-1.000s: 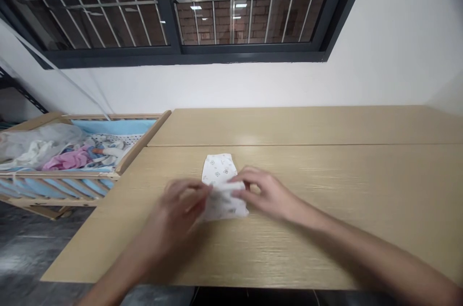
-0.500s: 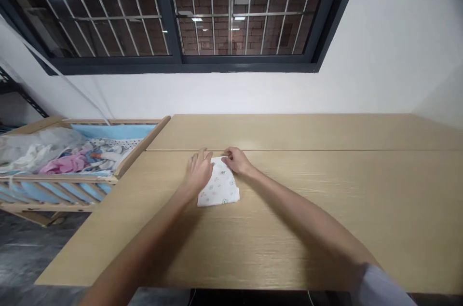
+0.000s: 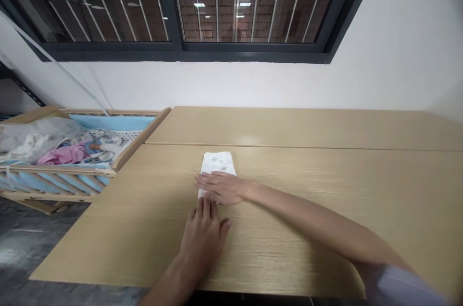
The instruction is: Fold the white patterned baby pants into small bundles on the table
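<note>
While the right hand (image 3: 222,187) lies flat across the near part of the folded white cloth (image 3: 218,162), its fingers (image 3: 205,182) are stretched out straight and close together, pointing toward 9 o'clock and gripping nothing. The cloth lies on the wooden table (image 3: 325,190), a little left of the table's middle. Its far part, with a faint small print, shows bare at 12 o'clock from the right hand's knuckles. Its near edge is hidden under the palm.

Just at 6 o'clock from the right hand, the left hand (image 3: 204,234) rests palm down on the bare tabletop. Its fingers (image 3: 207,208) are straight and together, pointing toward 12 o'clock, with the tips right against the right hand. Whether they touch the cloth cannot be told.

At 9 o'clock from the cloth, beside the table's left edge, stands a wooden crib (image 3: 141,138) with slatted sides and a light blue liner (image 3: 108,121). Loose clothing fills it: a pink garment (image 3: 67,155) near the middle, pale white fabric (image 3: 25,141) heaped toward the far left, and mixed patterned pieces (image 3: 106,144) toward the table side.
</note>
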Available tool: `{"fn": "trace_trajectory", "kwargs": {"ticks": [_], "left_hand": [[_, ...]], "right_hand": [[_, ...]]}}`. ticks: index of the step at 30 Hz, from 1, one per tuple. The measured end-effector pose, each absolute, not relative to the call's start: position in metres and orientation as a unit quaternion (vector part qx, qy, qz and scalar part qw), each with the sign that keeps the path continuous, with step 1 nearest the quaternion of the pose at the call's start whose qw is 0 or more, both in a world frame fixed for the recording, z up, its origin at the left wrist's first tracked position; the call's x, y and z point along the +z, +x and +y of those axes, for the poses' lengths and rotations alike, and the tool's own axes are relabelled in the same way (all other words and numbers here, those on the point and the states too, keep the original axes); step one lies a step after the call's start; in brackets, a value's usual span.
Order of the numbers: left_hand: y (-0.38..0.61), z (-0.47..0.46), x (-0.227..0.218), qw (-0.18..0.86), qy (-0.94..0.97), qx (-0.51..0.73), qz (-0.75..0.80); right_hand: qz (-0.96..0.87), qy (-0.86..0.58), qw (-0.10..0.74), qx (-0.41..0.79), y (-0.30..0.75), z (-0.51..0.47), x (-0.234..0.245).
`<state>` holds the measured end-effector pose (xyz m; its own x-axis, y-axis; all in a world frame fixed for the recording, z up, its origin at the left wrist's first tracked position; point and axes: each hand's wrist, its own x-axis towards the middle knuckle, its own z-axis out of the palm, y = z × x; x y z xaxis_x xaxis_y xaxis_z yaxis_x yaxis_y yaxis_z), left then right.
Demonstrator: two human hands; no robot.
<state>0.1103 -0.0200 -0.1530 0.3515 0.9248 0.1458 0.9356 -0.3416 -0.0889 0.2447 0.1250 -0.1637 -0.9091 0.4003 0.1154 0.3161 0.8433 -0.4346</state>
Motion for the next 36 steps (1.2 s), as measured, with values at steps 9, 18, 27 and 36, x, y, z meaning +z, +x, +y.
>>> {"fn": "trace_trajectory", "kwargs": {"ticks": [9, 18, 27, 36], "left_hand": [[0.101, -0.016, -0.156, 0.067, -0.828, -0.010, -0.557], [0.083, -0.003, -0.131, 0.005, -0.861, -0.024, -0.507], [0.034, 0.035, -0.143, -0.034, -0.883, -0.114, -0.453], [0.050, 0.037, -0.118, -0.015, -0.850, -0.144, -0.507]], "right_hand": [[-0.949, -0.281, 0.084, 0.116, 0.262, 0.207, -0.161], [-0.918, -0.339, 0.178, 0.101, 0.287, 0.169, -0.124], [-0.928, -0.325, 0.179, 0.039, 0.324, 0.053, -0.149], [-0.857, -0.437, 0.226, 0.154, 0.305, 0.052, -0.120]]}}
